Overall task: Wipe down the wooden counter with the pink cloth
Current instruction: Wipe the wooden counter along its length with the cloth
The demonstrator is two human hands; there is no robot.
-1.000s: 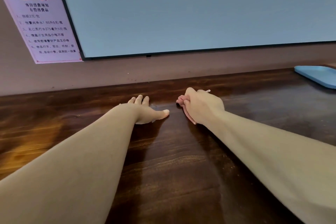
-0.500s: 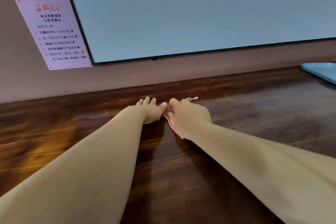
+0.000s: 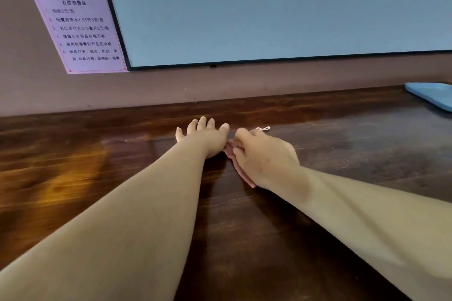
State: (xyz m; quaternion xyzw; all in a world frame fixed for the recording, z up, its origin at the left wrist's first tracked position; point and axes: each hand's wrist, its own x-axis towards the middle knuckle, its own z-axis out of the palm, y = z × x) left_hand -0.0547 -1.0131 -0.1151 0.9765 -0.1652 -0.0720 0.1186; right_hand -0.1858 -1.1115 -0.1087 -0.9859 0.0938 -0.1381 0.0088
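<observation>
Two bare hands reach across one dark wooden counter (image 3: 269,239), close to its back edge by the wall. The left hand (image 3: 208,137) lies flat, fingers straight, holding nothing. Just beside it, the right hand (image 3: 264,154) presses one pink cloth (image 3: 241,173) onto the wood; only a thin pink edge and a small tag show from under the palm. One blue tray (image 3: 433,96) sits far right; its contents are out of view. One pink printed notice (image 3: 75,19) and one large pale screen (image 3: 269,7) hang on the wall.
</observation>
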